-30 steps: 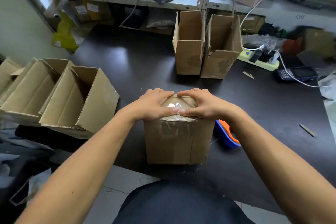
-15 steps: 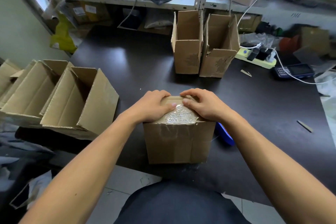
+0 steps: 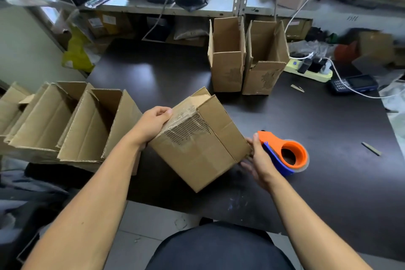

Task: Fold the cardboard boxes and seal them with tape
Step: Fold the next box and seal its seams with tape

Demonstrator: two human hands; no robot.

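I hold a tipped box.
My left hand [image 3: 153, 125] grips the taped box [image 3: 197, 140] near the table's [image 3: 306, 193] front edge; my right hand [image 3: 259, 160], fingers spread, touches its side.

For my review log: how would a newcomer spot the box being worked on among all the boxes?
Start at the dark table and look at its near edge. The box there is tilted, the left hand holding its top corner and the right hand at its lower right. Unlike the open boxes around it, it shows a taped, scuffed face.
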